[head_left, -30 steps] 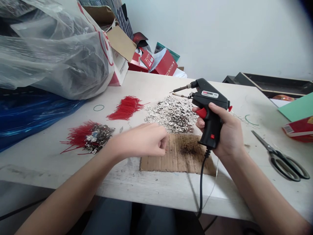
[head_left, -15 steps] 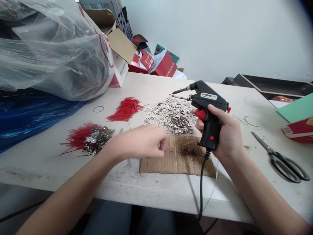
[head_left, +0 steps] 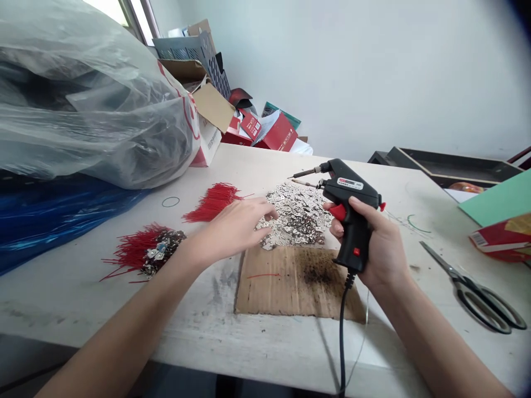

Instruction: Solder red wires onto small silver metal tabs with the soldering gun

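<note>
My right hand (head_left: pixel 384 249) is wrapped round a black soldering gun (head_left: pixel 352 221) with a red trigger, its tip pointing left above a pile of small silver metal tabs (head_left: pixel 296 213). My left hand (head_left: pixel 244 224) is at the left edge of that pile, thumb and fingers apart, with nothing visible in it. One red wire (head_left: pixel 263 275) lies on a scorched piece of cardboard (head_left: pixel 282 296) in front of the pile. Behind my left hand is a bundle of red wires (head_left: pixel 211 203). Left of my forearm lies a heap of red wires with metal tabs on their ends (head_left: pixel 151 249).
Scissors (head_left: pixel 473 290) lie at the right, near a red box (head_left: pixel 504 237) and a green sheet (head_left: pixel 498 199). A large plastic bag (head_left: pixel 124 121) fills the left. Red boxes (head_left: pixel 276 132) and a black tray (head_left: pixel 448 166) stand at the back. The soldering gun's cord (head_left: pixel 342 331) hangs over the table's front.
My left hand has risen from the cardboard toward the metal tabs and its fingers have opened. The red wire now shows on the cardboard. My right hand still holds the soldering gun. The view has tilted up.
</note>
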Motion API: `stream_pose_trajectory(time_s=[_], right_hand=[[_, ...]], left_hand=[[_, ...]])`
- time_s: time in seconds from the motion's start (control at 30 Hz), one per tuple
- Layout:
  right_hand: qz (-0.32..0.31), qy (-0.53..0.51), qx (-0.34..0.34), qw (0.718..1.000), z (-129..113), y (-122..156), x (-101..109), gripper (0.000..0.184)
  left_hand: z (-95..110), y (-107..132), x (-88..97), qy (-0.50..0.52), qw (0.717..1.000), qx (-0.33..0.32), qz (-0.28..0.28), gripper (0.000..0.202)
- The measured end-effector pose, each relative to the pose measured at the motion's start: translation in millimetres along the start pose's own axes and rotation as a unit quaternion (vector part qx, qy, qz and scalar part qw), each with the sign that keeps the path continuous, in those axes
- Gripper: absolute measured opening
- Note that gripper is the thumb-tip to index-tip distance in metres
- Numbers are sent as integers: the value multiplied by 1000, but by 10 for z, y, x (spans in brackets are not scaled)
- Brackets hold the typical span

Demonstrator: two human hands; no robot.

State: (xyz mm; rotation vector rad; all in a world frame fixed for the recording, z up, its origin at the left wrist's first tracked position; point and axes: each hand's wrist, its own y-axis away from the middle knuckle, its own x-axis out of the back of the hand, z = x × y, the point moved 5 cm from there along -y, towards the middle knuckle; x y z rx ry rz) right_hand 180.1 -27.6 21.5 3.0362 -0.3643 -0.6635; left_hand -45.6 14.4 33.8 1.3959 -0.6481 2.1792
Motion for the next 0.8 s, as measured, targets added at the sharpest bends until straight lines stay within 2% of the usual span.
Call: stream_pose_trajectory(time_s=[0.13,0.27,0.43,0.57,0.67,0.7,0.77,0.8], right_hand=[[-3,1,0,1000,-3,11,1,43],[-9,1,17,1000,-15,2,-6,39],[-14,-4,14,1000,-9,2,-12,40],[-13,-7,9,1000,-2,12,0,41],[-8,-9,12,1000,0,3,13,40],[-8,-7,16,1000,0,-6,17,39],[-11,-2,24,1000,1,-28,29,36],[-13,0,28,1000,1,-40,36,35]], left_hand=[[-14,-51,-150,-64,998,-1,-17,23],[-55,-77,-214,-76,997,-4,-27,23],[-67,-87,-224,-74,997,-4,-20,23],[-21,-81,-116,-42,999,15,-11,18],[81,49,29,15,999,27,-26,16],[140,123,63,39,998,16,-42,17],[275,298,51,95,989,-12,-116,17],[334,369,54,109,987,-24,-117,20]])
